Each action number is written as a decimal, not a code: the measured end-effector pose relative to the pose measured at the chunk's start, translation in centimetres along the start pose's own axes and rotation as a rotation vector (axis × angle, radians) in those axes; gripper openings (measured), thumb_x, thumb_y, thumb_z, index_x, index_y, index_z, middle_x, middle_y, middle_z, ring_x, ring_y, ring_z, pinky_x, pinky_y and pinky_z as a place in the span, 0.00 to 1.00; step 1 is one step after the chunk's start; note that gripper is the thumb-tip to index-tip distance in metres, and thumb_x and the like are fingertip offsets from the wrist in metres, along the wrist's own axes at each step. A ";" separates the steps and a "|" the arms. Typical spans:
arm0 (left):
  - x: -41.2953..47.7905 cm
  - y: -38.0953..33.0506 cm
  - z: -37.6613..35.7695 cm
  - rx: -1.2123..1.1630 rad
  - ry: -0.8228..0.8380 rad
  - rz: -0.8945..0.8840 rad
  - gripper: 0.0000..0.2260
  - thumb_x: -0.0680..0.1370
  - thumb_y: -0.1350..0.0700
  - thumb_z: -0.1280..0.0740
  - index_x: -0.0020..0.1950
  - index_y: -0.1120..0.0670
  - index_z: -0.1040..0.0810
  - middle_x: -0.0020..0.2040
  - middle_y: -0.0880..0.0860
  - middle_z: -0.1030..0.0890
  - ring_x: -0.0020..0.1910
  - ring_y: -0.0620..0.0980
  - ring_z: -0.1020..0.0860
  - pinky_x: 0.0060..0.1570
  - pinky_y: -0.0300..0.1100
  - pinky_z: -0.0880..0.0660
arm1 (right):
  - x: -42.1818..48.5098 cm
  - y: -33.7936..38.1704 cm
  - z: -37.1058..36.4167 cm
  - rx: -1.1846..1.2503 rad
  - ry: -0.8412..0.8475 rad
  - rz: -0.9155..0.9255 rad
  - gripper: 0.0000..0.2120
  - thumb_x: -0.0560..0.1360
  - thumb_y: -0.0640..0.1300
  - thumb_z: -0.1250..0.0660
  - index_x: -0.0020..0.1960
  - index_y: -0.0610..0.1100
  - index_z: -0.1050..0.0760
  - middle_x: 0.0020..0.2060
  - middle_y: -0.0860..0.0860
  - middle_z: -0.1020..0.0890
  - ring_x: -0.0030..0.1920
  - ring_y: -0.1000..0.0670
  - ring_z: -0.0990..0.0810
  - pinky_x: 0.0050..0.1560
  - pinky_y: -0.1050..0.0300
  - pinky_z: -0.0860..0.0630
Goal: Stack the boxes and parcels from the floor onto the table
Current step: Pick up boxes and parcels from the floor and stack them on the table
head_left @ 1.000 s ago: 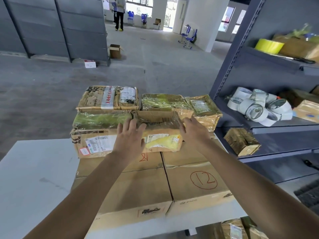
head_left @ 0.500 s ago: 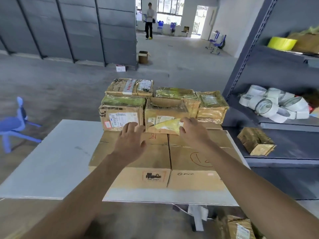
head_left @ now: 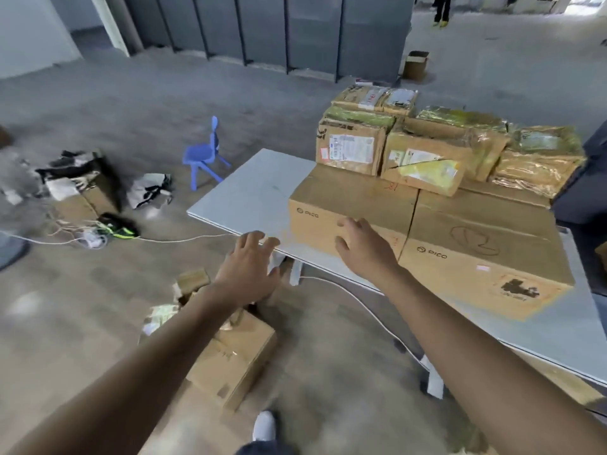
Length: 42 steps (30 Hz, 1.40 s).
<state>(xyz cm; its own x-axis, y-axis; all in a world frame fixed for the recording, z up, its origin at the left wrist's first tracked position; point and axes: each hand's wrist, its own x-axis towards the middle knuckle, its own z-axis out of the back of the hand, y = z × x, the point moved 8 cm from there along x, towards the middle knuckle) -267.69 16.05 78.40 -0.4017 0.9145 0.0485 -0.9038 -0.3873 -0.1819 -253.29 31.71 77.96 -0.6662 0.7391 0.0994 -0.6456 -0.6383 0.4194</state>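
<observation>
White table (head_left: 253, 195), two large boxes (head_left: 354, 205) side by side

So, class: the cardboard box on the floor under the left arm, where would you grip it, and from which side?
Likely from above, one hand on each opposite side wall of the cardboard box, fingers under its bottom edges: it lies flat, looks too broad for one hand, and shows no handle.

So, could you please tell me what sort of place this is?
Probably a warehouse or parcel-sorting space: taped cardboard parcels stacked on a white table, more boxes on the bare concrete floor, and tall grey panels along the back.
</observation>
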 end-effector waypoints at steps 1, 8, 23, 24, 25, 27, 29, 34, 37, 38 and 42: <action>-1.3 1.3 0.4 -0.032 0.004 0.036 0.23 0.75 0.48 0.37 0.69 0.50 0.32 0.66 0.54 0.32 0.67 0.57 0.36 0.64 0.54 0.32 | -0.4 1.4 -1.1 0.006 0.016 0.022 0.17 0.80 0.50 0.43 0.68 0.48 0.32 0.62 0.45 0.28 0.53 0.40 0.23 0.44 0.52 0.31; -9.0 10.8 2.8 -0.099 -0.031 0.205 0.23 0.76 0.52 0.35 0.71 0.51 0.33 0.68 0.56 0.35 0.69 0.58 0.38 0.65 0.54 0.33 | -2.6 11.6 -7.2 0.027 0.113 0.146 0.16 0.80 0.48 0.43 0.67 0.48 0.32 0.60 0.45 0.27 0.54 0.41 0.23 0.50 0.49 0.27; -24.1 37.1 2.0 -0.149 0.032 0.343 0.24 0.75 0.52 0.33 0.70 0.52 0.31 0.67 0.58 0.32 0.67 0.61 0.34 0.65 0.54 0.32 | -8.1 34.7 -24.4 0.005 0.294 0.143 0.16 0.81 0.49 0.42 0.67 0.49 0.32 0.61 0.45 0.27 0.56 0.42 0.24 0.50 0.49 0.26; -24.6 38.2 1.6 -0.153 0.047 0.353 0.23 0.75 0.52 0.33 0.70 0.52 0.32 0.67 0.57 0.32 0.67 0.61 0.34 0.64 0.54 0.32 | -8.3 35.4 -25.3 -0.005 0.301 0.150 0.15 0.81 0.50 0.42 0.67 0.49 0.32 0.60 0.46 0.27 0.56 0.43 0.24 0.48 0.50 0.26; -24.9 39.1 1.2 -0.160 0.060 0.360 0.23 0.75 0.51 0.34 0.70 0.51 0.32 0.68 0.57 0.32 0.67 0.61 0.34 0.64 0.54 0.31 | -8.4 36.2 -26.1 -0.014 0.302 0.162 0.16 0.81 0.50 0.42 0.67 0.49 0.32 0.59 0.47 0.26 0.55 0.44 0.24 0.47 0.50 0.26; -25.1 40.8 0.3 -0.178 0.080 0.370 0.23 0.76 0.51 0.34 0.70 0.51 0.32 0.68 0.57 0.33 0.67 0.60 0.34 0.63 0.55 0.30 | -8.0 37.3 -27.6 -0.030 0.300 0.180 0.16 0.80 0.50 0.42 0.67 0.49 0.32 0.57 0.47 0.24 0.55 0.44 0.24 0.48 0.49 0.25; -24.8 42.4 -0.7 -0.188 0.097 0.380 0.23 0.76 0.51 0.34 0.70 0.51 0.32 0.68 0.57 0.32 0.68 0.60 0.34 0.64 0.54 0.30 | -7.3 37.8 -29.5 -0.028 0.332 0.163 0.15 0.80 0.49 0.42 0.66 0.48 0.31 0.57 0.46 0.25 0.54 0.44 0.24 0.49 0.47 0.24; -22.8 46.5 -3.2 -0.216 0.143 0.433 0.22 0.76 0.54 0.35 0.70 0.54 0.32 0.67 0.57 0.32 0.68 0.59 0.34 0.64 0.53 0.32 | -4.0 38.2 -35.7 -0.060 0.422 0.135 0.16 0.81 0.51 0.44 0.66 0.48 0.32 0.58 0.46 0.26 0.53 0.43 0.23 0.46 0.50 0.25; -20.8 48.7 -5.1 -0.236 0.193 0.465 0.21 0.77 0.54 0.35 0.69 0.55 0.31 0.66 0.58 0.31 0.67 0.60 0.33 0.64 0.51 0.32 | -2.2 37.9 -39.6 -0.012 0.503 0.097 0.16 0.81 0.51 0.46 0.67 0.49 0.33 0.60 0.46 0.26 0.55 0.44 0.24 0.46 0.51 0.26; -20.0 49.3 -5.9 -0.240 0.203 0.469 0.21 0.77 0.54 0.36 0.69 0.55 0.31 0.66 0.58 0.31 0.67 0.60 0.33 0.64 0.51 0.33 | -1.5 37.8 -40.8 0.002 0.517 0.090 0.16 0.81 0.50 0.46 0.68 0.49 0.33 0.60 0.47 0.26 0.55 0.46 0.24 0.46 0.51 0.26; -16.6 52.0 -10.0 -0.299 0.258 0.513 0.20 0.77 0.55 0.36 0.69 0.54 0.31 0.66 0.57 0.31 0.66 0.59 0.33 0.63 0.49 0.33 | 0.9 36.9 -45.9 -0.006 0.592 0.065 0.17 0.81 0.50 0.47 0.69 0.51 0.34 0.62 0.49 0.27 0.58 0.47 0.25 0.47 0.51 0.25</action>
<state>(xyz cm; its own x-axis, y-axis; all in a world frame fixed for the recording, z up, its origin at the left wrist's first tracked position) -306.54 -18.12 58.33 -0.6898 0.6349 -0.3479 -0.5114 -0.7674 -0.3866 -294.86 -1.06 52.14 -0.7983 0.4537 -0.3961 -0.5973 -0.6807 0.4242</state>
